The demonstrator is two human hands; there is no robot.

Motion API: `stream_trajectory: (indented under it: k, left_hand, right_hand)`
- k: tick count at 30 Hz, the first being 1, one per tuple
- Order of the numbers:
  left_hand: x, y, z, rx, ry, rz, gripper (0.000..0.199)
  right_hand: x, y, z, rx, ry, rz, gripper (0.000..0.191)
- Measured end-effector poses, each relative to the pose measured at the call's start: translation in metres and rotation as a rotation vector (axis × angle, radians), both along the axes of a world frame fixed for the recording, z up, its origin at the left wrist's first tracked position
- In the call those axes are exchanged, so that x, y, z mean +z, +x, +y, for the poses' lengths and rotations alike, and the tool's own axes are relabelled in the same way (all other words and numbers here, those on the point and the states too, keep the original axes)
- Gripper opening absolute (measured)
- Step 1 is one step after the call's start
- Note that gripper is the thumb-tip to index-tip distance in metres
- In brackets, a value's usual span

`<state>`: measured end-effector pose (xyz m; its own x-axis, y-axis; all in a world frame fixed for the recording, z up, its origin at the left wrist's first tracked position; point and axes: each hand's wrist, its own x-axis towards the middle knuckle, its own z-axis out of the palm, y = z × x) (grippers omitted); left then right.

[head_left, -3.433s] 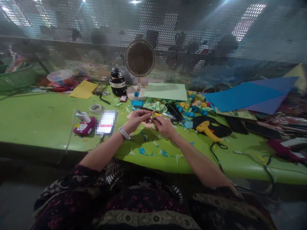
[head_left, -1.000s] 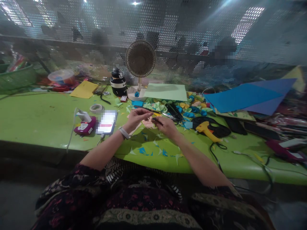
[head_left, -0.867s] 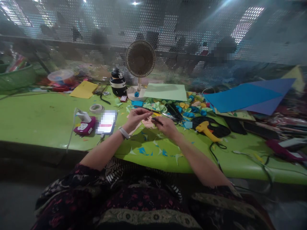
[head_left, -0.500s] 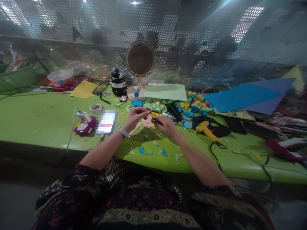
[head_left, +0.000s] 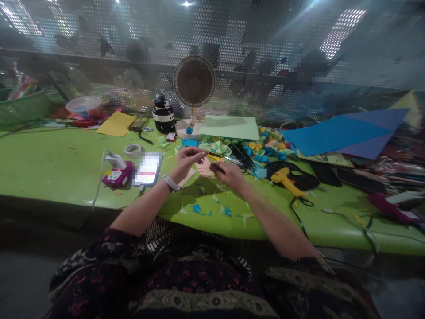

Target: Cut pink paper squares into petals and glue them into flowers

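Observation:
My left hand (head_left: 188, 161), with a white watch at its wrist, is closed in a pinch above the table; what it pinches is too small to make out. Close on its right, my right hand (head_left: 229, 173) is wrapped round a thin dark tool (head_left: 217, 168), whose kind I cannot tell. A pale pink paper piece (head_left: 203, 168) lies between and below the hands. Another pink scrap (head_left: 187, 177) is beside my left wrist. Just behind the hands are a yellow pencil-like item (head_left: 215, 156) and scissors (head_left: 241, 155). Blue and pale paper offcuts (head_left: 196, 208) are scattered nearer the table edge.
A phone (head_left: 148, 169), tape roll (head_left: 133, 150) and purple adapter (head_left: 117, 175) stand left. Behind are a bottle (head_left: 163, 114), fan (head_left: 194, 82) and folded paper pieces (head_left: 260, 148). A yellow glue gun (head_left: 287, 180) with a black cord and blue sheets (head_left: 338, 133) are right.
My left hand has shifted very slightly, its fingertips a little further from my right hand. My right hand is almost unmoved, still round the dark tool.

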<state>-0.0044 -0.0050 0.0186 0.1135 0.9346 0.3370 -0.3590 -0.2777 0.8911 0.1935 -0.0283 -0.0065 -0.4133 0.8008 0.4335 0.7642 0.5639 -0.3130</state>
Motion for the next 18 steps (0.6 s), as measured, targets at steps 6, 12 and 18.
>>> stream_trajectory:
  k: [6, 12, 18]
  left_hand:
    - [0.0000, -0.0004, 0.0008, 0.006, -0.009, -0.005, 0.036]
    - [0.0003, 0.0001, 0.0009, 0.009, 0.003, -0.013, 0.035]
    - [0.0023, -0.0004, -0.0022, -0.034, -0.011, 0.020, 0.035]
  right_hand:
    - [0.0006, -0.0007, -0.0007, 0.001, -0.037, -0.010, 0.043]
    - [0.0014, -0.0015, 0.0001, -0.035, -0.020, 0.002, 0.040]
    - [0.0054, -0.0041, -0.0031, -0.121, -0.033, 0.090, 0.034]
